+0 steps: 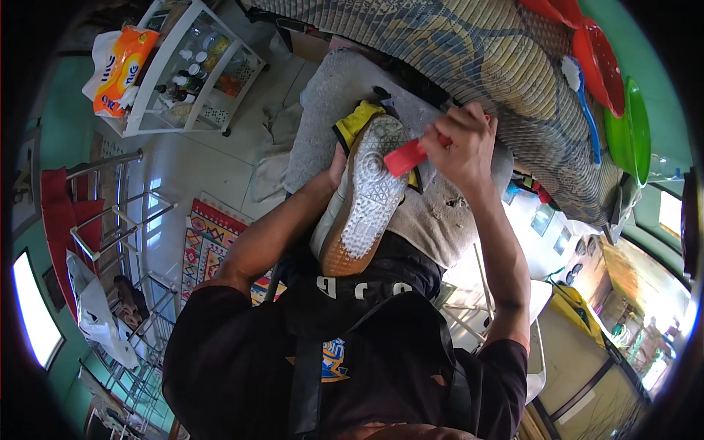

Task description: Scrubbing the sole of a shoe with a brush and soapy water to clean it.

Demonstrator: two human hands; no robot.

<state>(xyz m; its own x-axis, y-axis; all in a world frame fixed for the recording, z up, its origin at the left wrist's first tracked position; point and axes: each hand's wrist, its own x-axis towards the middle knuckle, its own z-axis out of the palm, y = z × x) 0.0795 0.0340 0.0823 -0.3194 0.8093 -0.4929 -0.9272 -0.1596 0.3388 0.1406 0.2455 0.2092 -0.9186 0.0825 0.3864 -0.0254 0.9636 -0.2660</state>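
Observation:
A shoe (pixel 330 220) lies sole up over my lap, its toe pointing away from me. White covers much of its brown rubber sole (pixel 368 187); I cannot tell whether that is foam or the rubber's own colour. My left hand (pixel 337 165) grips the shoe's left side, its fingers partly hidden behind it. In my right hand (pixel 463 140) is a red brush (pixel 406 159), its head over the sole's right edge; its bristles are out of sight. A yellow cloth with dark edging (pixel 356 125) shows around the shoe. Beneath spreads a grey towel (pixel 316 115).
Ahead stands a surface with a patterned cover (pixel 440 49). On it, to the right, are a blue-handled brush (pixel 587 115), a red bowl (pixel 599 71) and a green basin (pixel 632 132). A white trolley (pixel 190 110) holds bottles and an orange tissue pack (pixel 124 71) at left.

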